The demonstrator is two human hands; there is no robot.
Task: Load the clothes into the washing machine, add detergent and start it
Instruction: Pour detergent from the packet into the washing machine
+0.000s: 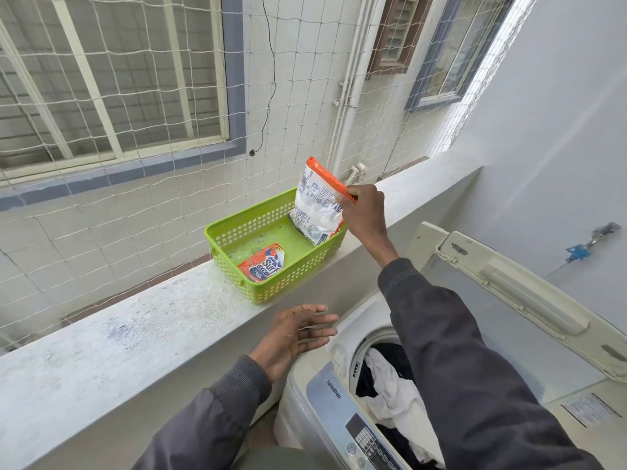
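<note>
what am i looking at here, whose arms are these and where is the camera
There is one picture, from a camera worn on a person's head, looking down at their own arms. The right hand pinches the top of a white and orange detergent packet whose lower end sits in a green basket on a concrete ledge. A second packet lies flat in the basket. The left hand hovers open, holding nothing. Lower right is a top-loading washing machine, lid raised, with white and dark clothes inside.
</note>
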